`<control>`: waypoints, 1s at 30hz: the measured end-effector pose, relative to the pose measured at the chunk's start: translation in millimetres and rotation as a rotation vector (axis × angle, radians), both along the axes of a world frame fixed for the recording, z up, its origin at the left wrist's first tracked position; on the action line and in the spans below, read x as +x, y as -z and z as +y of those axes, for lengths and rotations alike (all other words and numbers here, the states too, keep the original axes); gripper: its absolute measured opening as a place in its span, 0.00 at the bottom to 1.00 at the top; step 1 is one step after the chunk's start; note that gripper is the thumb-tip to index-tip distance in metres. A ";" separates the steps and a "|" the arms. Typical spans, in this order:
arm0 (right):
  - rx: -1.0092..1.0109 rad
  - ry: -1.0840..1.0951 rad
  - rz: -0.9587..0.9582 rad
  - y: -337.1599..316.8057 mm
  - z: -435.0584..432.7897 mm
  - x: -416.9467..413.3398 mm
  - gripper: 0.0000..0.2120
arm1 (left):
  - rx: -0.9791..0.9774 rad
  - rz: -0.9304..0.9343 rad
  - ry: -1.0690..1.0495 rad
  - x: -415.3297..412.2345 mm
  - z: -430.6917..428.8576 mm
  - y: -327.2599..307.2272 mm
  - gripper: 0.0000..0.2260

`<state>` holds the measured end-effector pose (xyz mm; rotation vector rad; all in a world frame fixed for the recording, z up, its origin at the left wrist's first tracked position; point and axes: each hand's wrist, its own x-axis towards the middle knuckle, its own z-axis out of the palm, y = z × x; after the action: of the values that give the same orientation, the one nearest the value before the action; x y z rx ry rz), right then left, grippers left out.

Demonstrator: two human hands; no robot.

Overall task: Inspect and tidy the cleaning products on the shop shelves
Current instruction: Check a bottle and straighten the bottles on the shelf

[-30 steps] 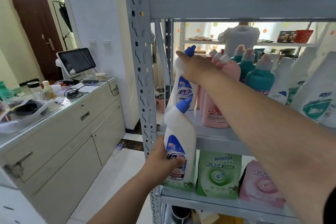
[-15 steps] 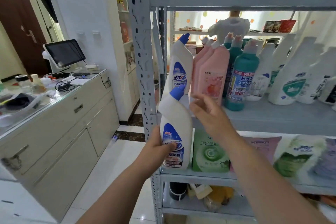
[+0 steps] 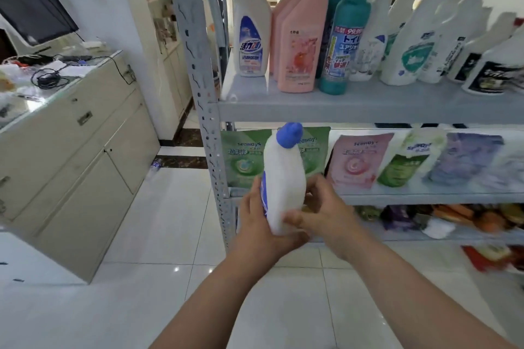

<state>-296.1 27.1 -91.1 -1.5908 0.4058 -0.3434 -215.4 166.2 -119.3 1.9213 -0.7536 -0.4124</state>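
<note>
While I held the white toilet-cleaner bottle (image 3: 285, 178) upright in front of the shelving rack, its blue cap (image 3: 289, 134) overlapped the green refill pouches (image 3: 241, 159) on the middle shelf (image 3: 425, 198). My left hand (image 3: 259, 224) gripped the lower body from the left, with the palm under the base. My right hand (image 3: 326, 215) clamped the same bottle from the right, thumb laid across its lower front. The label faced left; only its blue edge showed.

On the upper shelf (image 3: 368, 108), a matching bottle (image 3: 251, 28) stood at the left end, just beside the perforated upright post (image 3: 198, 65). Pink bottles (image 3: 300, 42) stood to its right, then a teal bottle (image 3: 344, 45), then white bottles (image 3: 411, 45). A pink pouch (image 3: 357, 161) stood to the right of the green ones.
</note>
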 end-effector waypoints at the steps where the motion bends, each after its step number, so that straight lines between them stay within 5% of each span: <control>1: 0.011 -0.052 -0.026 4.7 -0.5 -5.3 0.28 | -0.039 -0.001 -0.053 -4.5 0.2 3.4 0.55; 4: 0.098 -0.130 -0.094 16.6 -12.2 -19.8 0.25 | -0.128 0.041 -0.070 -14.2 5.3 8.7 0.41; 8: 0.044 -0.116 0.027 32.1 -34.5 -32.1 0.35 | -0.253 0.366 -0.083 -28.5 0.7 14.5 0.29; 14: 0.203 -0.094 0.041 44.2 -69.0 -63.9 0.13 | -0.400 0.675 -0.302 -69.7 -43.3 9.8 0.12; 17: 0.379 -0.106 0.068 54.6 -86.7 -76.8 0.09 | -0.425 1.023 -0.415 -92.9 -60.6 6.2 0.15; 21: 0.428 -0.291 0.159 65.6 -91.2 -90.2 0.20 | -0.469 1.345 -0.217 -127.7 -77.3 7.2 0.17; 25: 0.510 -0.291 0.131 67.3 -96.6 -106.7 0.18 | -0.375 1.251 -0.099 -143.2 -83.4 17.7 0.24; 28: 0.383 -0.237 0.074 75.8 -111.2 -114.7 0.29 | -0.242 1.028 -0.172 -140.3 -78.4 18.4 0.29; 30: 0.260 -0.215 0.074 81.7 -120.4 -117.8 0.32 | -0.156 0.836 -0.171 -137.5 -77.4 19.4 0.24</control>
<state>-413.8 -93.3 -172.8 -1.3787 0.3181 -0.0632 -352.9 88.8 -138.7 1.4516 -0.0652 -0.9336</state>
